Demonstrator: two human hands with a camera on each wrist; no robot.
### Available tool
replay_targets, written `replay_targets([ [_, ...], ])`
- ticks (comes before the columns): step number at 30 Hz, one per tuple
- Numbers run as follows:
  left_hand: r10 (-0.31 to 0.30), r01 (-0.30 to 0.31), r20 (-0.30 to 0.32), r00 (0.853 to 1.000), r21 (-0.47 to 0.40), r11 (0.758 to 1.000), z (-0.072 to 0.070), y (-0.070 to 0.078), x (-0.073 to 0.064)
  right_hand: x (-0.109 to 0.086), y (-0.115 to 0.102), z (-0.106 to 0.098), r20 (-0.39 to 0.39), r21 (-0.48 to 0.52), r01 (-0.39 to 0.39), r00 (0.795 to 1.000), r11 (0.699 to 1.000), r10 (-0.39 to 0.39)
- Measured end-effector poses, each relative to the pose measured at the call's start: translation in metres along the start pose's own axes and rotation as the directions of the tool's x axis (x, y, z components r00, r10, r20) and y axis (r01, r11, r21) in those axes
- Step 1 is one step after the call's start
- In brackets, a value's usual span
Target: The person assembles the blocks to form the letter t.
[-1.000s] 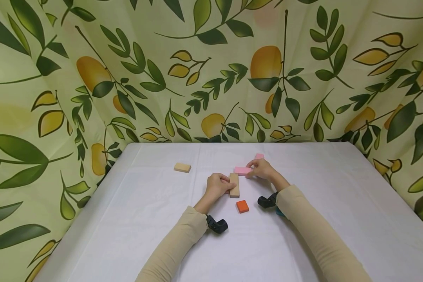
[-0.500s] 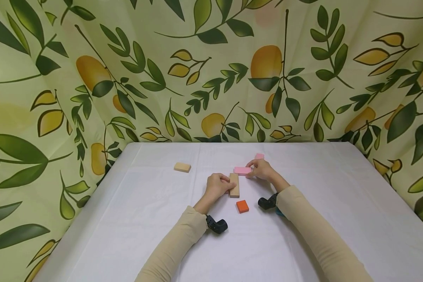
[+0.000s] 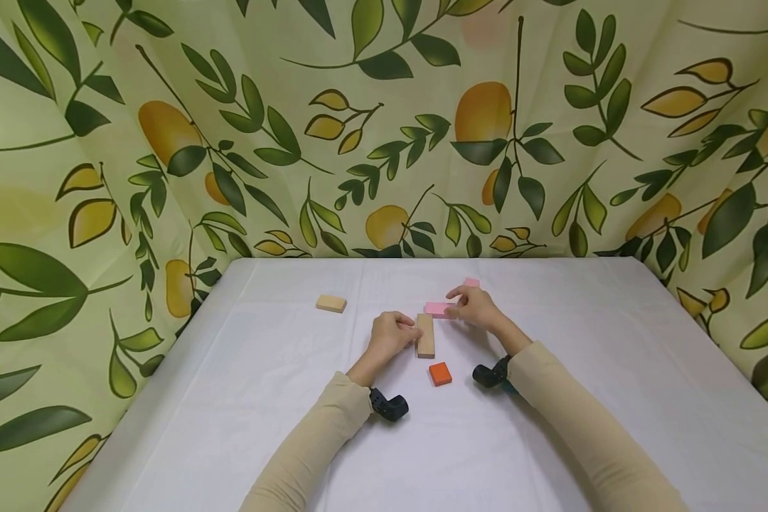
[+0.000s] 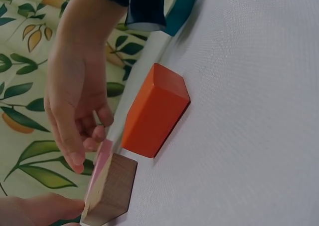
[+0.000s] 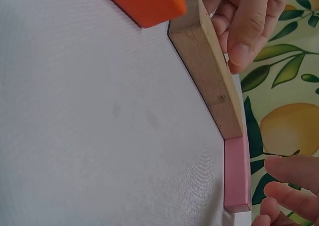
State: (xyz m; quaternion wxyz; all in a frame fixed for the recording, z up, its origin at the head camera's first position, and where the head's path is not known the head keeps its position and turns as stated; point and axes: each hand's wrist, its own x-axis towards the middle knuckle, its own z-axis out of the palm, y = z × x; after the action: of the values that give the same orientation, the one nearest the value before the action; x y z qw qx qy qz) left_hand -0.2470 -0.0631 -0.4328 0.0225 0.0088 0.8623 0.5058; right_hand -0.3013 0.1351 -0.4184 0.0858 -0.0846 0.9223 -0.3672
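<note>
In the head view, a natural wooden block (image 3: 425, 336) lies lengthwise away from me, its far end meeting a pink block (image 3: 440, 310) set crosswise. The right wrist view shows the same wooden block (image 5: 207, 76) and pink block (image 5: 237, 173) end to side. My left hand (image 3: 389, 336) is at the wooden block's left edge, fingers loosely bent; whether a fingertip still touches is unclear. My right hand (image 3: 476, 307) hovers by the pink block's right end, thumb and fingers spread apart, holding nothing. An orange block (image 3: 440, 374) lies nearer to me.
Another wooden block (image 3: 331, 304) lies to the left on the white tablecloth (image 3: 262, 398). A second pink block (image 3: 471, 282), partly hidden, is behind my right hand. A leaf-patterned curtain (image 3: 384, 142) stands along the table's far edge.
Both hands have loosened and drawn slightly outward, the left hand from the wooden block and the right hand from the pink block. The blocks stay in place.
</note>
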Motion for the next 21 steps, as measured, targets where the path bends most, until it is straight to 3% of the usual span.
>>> replay_targets([
  [11,0.041,-0.038,-0.033,0.999,0.076,0.996,-0.011,0.001,-0.002,-0.010,-0.004,0.005,-0.023,-0.014,0.101,0.995,0.995,-0.102],
  [21,0.097,-0.087,-0.069,0.993,0.131,0.988,-0.023,-0.001,-0.003,-0.023,-0.009,0.014,-0.038,-0.048,0.212,0.976,0.976,-0.214],
])
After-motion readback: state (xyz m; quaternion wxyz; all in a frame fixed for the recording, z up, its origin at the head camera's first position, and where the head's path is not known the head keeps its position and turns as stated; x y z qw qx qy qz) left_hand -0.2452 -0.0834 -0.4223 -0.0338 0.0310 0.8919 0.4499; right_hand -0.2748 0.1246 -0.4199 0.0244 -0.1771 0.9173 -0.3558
